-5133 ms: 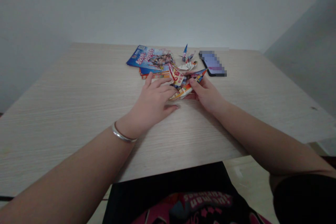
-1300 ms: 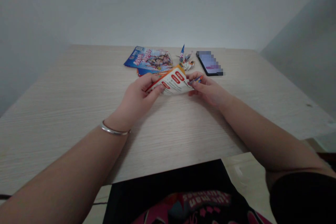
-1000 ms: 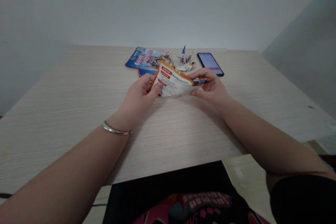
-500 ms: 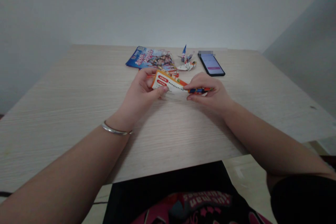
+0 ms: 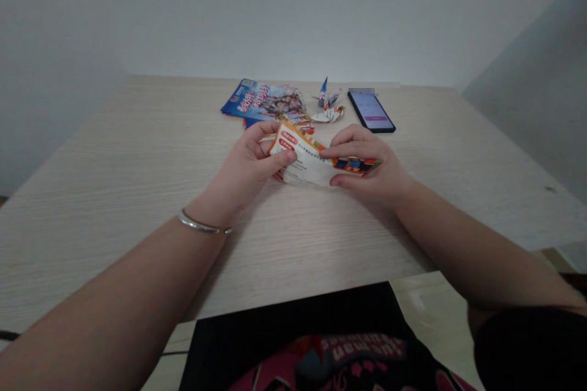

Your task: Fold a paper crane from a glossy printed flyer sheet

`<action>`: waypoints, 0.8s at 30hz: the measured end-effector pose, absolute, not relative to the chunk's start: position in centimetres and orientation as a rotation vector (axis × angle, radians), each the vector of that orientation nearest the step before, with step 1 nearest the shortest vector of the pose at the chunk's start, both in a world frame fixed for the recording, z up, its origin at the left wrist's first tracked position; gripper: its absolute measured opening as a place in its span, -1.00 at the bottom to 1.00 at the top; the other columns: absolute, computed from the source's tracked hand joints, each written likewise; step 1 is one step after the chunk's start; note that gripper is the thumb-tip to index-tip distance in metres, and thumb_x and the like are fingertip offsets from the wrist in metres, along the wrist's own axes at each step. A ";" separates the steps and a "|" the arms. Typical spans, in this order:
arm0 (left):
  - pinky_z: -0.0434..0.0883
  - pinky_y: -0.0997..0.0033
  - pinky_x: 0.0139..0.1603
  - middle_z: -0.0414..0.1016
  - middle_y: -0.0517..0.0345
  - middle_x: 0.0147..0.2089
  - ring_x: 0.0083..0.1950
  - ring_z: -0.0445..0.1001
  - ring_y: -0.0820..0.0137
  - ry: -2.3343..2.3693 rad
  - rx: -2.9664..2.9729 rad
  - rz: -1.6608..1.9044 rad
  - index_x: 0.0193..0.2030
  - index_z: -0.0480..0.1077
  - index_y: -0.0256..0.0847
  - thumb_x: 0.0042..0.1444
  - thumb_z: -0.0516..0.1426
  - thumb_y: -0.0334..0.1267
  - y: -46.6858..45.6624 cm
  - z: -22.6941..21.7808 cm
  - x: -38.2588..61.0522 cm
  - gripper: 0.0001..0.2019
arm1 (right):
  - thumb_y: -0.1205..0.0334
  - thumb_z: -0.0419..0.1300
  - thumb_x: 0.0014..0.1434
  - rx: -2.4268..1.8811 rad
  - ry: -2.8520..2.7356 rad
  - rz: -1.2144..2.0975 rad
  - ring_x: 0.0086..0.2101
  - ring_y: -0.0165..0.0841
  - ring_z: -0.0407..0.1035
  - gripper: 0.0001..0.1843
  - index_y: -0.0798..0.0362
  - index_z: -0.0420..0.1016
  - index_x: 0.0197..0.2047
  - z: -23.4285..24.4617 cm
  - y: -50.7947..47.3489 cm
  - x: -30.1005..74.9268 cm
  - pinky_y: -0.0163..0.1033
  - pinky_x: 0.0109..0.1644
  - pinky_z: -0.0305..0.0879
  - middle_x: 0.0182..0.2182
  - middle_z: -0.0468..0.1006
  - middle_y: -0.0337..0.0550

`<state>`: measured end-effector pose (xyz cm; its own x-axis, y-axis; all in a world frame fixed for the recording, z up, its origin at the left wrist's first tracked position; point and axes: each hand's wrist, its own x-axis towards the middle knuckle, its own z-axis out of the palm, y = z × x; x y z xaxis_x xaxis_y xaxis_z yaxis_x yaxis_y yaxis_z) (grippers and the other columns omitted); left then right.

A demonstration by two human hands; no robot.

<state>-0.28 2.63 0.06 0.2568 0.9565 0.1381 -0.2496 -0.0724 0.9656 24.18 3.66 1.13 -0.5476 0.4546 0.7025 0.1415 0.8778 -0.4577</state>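
While the left hand (image 5: pixel 245 165) pinches one end of the folded printed paper (image 5: pixel 309 166), its long axis slopes down rightward to the right hand (image 5: pixel 385 165), whose fingers (image 5: pixel 351 149) grip the other end.

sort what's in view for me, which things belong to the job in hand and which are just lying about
Belong to the job:
folded printed paper, held between left hand and right hand
leaflet pile, probably, being similar printed paper
folded paper with pointed tips, probably, likewise

Apparently not part of it:
phone, lying on the table
bracelet, worn
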 end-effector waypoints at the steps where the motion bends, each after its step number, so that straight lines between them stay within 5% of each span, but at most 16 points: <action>1: 0.51 0.45 -0.48 0.66 0.25 -0.26 -0.40 0.60 0.38 0.786 1.209 1.176 -0.03 0.35 -0.09 -0.09 0.49 -0.14 2.6 0.1 -0.3 -0.46 | 0.02 0.45 0.17 -0.427 -2.141 0.434 -0.14 -0.34 0.48 -0.57 -0.15 0.67 0.10 1.2 3.6 24.2 -0.16 -0.03 0.44 -0.14 0.60 -0.16; 9: 0.45 0.54 -0.52 0.67 0.30 -0.35 -0.49 0.56 0.46 0.762 1.118 1.117 -0.05 0.36 -0.13 -0.16 0.54 -0.12 2.4 0.2 -0.2 -0.40 | -0.03 0.41 0.20 -0.497 -2.153 0.394 -0.17 -0.31 0.47 -0.63 -0.14 0.69 0.06 0.9 3.5 23.9 -0.12 -0.02 0.43 -0.21 0.61 -0.17; 19: 0.54 0.48 -0.30 0.68 0.15 -0.19 -0.30 0.63 0.41 0.780 1.053 1.061 -0.01 0.38 -0.20 -0.18 0.54 -0.13 2.1 0.7 0.0 -0.36 | 0.07 0.40 0.22 -0.465 -2.144 0.499 -0.28 -0.35 0.47 -0.68 -0.08 0.69 0.02 0.9 3.0 23.6 -0.17 -0.11 0.41 -0.33 0.65 -0.22; 24: 0.50 0.49 -0.32 0.65 0.15 -0.18 -0.30 0.59 0.44 0.830 1.043 1.040 0.03 0.38 -0.22 -0.18 0.54 -0.14 2.1 0.8 0.0 -0.34 | 0.16 0.43 0.18 -0.542 -2.143 0.646 -0.21 -0.36 0.57 -0.65 -0.08 0.69 0.06 0.8 2.7 23.9 -0.22 -0.05 0.49 -0.16 0.73 -0.19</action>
